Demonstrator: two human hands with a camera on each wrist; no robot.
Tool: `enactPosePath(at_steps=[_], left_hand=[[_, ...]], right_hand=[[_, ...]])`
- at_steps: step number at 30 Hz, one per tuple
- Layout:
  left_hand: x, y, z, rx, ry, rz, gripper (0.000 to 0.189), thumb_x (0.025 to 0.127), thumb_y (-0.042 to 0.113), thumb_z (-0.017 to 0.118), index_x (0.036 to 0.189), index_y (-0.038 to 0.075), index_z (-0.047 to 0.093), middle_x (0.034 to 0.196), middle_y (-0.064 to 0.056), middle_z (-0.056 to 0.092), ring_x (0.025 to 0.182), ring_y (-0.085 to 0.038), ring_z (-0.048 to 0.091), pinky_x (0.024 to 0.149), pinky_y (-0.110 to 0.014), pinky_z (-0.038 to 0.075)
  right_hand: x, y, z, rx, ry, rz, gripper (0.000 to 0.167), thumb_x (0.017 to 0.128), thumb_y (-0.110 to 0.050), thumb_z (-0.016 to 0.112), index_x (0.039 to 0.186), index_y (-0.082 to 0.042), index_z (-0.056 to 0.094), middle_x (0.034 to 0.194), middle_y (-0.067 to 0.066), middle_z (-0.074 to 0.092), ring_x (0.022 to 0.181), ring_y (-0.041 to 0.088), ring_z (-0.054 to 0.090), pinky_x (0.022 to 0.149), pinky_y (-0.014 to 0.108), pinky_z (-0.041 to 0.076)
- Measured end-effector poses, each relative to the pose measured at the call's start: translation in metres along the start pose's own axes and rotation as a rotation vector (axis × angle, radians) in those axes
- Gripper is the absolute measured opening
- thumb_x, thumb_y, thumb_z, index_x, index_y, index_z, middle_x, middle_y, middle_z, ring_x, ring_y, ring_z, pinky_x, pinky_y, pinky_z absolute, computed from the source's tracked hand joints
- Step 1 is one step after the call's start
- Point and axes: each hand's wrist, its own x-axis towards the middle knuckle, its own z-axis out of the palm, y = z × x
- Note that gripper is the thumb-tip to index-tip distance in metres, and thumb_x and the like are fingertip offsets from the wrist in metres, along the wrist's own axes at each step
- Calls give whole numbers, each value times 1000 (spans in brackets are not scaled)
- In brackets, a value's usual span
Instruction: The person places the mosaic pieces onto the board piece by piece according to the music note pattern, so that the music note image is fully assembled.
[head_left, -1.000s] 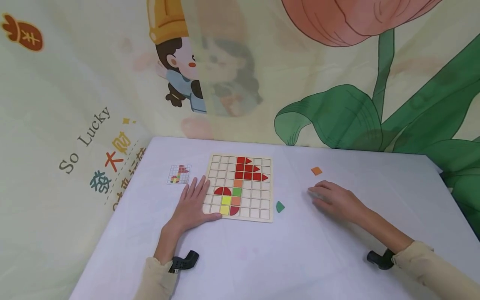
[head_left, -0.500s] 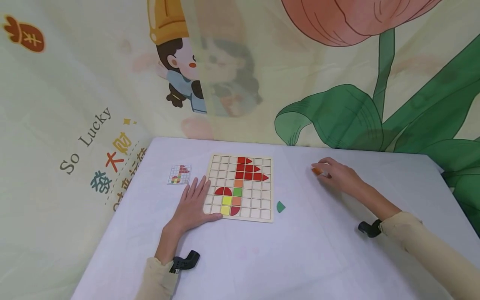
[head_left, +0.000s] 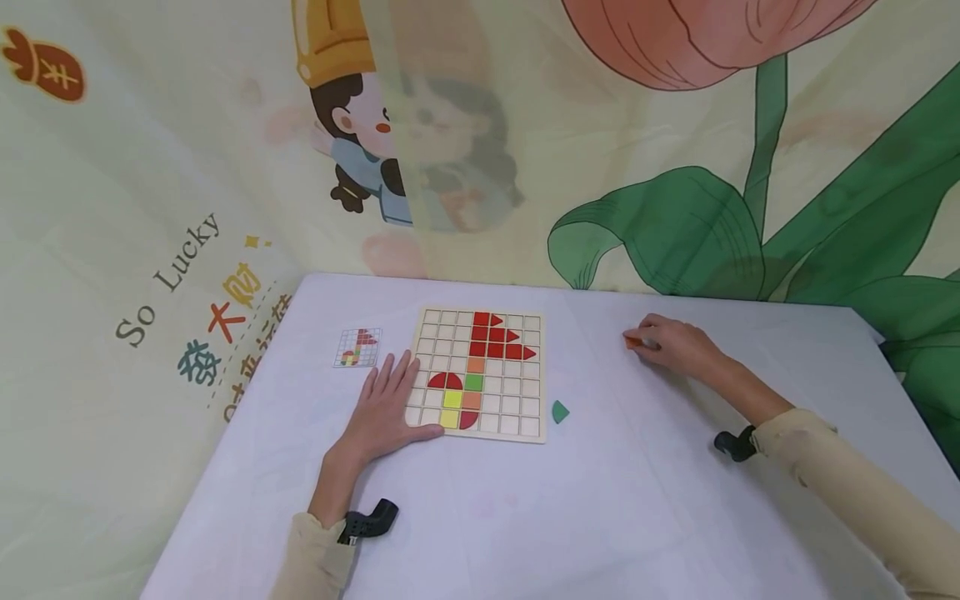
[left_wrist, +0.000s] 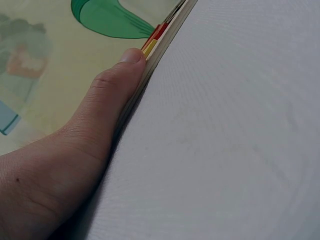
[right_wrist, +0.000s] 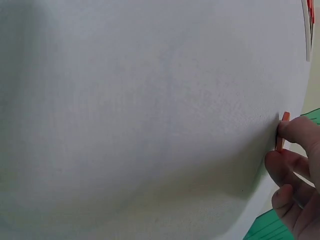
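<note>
A wooden grid board (head_left: pixel 506 417) lies on the table, with red, orange, green and yellow tiles set in some of its squares. My left hand (head_left: pixel 378 411) rests with spread, straight fingers on the board's left edge. In the left wrist view its thumb (left_wrist: pixel 107 92) lies along the near edge of the board. To the right of the board, my right hand (head_left: pixel 675 346) pinches an orange square tile (right_wrist: pixel 279 143) between thumb and fingers, low over the table. A green quarter-circle tile (head_left: pixel 560 412) lies just right of the board.
A small pattern card (head_left: pixel 348 342) with a printed grid lies left of the board. White cloth (head_left: pixel 480 517) covers the table. Behind it hangs a printed curtain (head_left: pixel 465 258). Each wrist wears a black camera (head_left: pixel 371 521).
My right hand has moved away from me to the orange tile, which lay loose on the table, and now pinches it. The left hand has stayed in place on the board.
</note>
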Motion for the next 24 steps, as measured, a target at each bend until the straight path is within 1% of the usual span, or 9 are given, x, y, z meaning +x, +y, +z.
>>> enactPosePath(at_steps=[2, 4, 6, 8, 13, 16, 19, 21, 24], left_hand=[[0, 0, -1, 4, -11, -5, 113, 74, 69, 65, 157, 13, 14, 166, -7, 7, 153, -33, 0, 123, -56, 6], [0, -1, -1, 3, -14, -4, 113, 74, 69, 66, 157, 13, 14, 166, -7, 7, 153, -33, 0, 122, -57, 6], [1, -1, -1, 1, -10, -3, 113, 74, 69, 66, 157, 12, 14, 166, -7, 7, 153, -34, 0, 122, -57, 6], [1, -2, -1, 0, -7, -3, 113, 73, 69, 66, 157, 13, 14, 166, -7, 7, 153, -34, 0, 122, -57, 6], [0, -2, 0, 3, 3, 0, 113, 73, 68, 67, 157, 12, 15, 166, -8, 9, 153, -34, 1, 122, -57, 7], [0, -2, 0, 4, -1, 0, 113, 73, 67, 67, 157, 13, 14, 166, -8, 8, 153, -33, 1, 122, -57, 7], [0, -1, 0, -2, -4, 0, 113, 74, 67, 67, 157, 13, 14, 166, -7, 8, 153, -33, 0, 122, -57, 6], [1, -1, 0, 2, -2, 2, 112, 74, 68, 67, 157, 13, 14, 166, -8, 8, 153, -33, 1, 122, -57, 6], [1, -1, 0, 9, -4, 4, 112, 74, 68, 66, 157, 13, 14, 166, -7, 8, 153, -33, 1, 122, -57, 6]], right_hand=[[1, 0, 0, -11, 8, 2, 33, 82, -11, 75, 115, -7, 72, 93, 9, 63, 63, 9, 50, 51, 20, 40], [3, -2, 1, -15, 37, -11, 32, 82, -12, 75, 113, -8, 73, 90, 8, 62, 62, 9, 49, 50, 20, 39], [7, -9, 2, -12, 84, -37, 29, 81, -13, 75, 111, -9, 74, 86, 6, 61, 60, 8, 48, 49, 19, 38], [11, -22, 2, -7, 98, -46, 28, 82, -14, 74, 109, -10, 74, 84, 4, 60, 60, 8, 47, 48, 20, 37], [26, -72, 1, -4, 72, -91, 24, 80, -18, 72, 104, -13, 73, 85, 2, 61, 59, 8, 44, 49, 19, 36], [37, -105, 3, 10, 70, -186, 24, 81, -20, 72, 104, -15, 72, 87, 1, 62, 60, 7, 46, 48, 17, 36], [49, -140, 6, 23, 46, -281, 26, 83, -23, 72, 108, -17, 71, 93, 1, 63, 61, 6, 48, 49, 15, 37], [57, -162, 9, 26, 40, -349, 27, 85, -25, 72, 110, -18, 72, 94, 1, 63, 59, 7, 49, 49, 15, 37], [69, -192, 17, 23, 22, -425, 26, 87, -27, 70, 112, -22, 72, 95, -1, 62, 56, 6, 49, 47, 14, 36]])
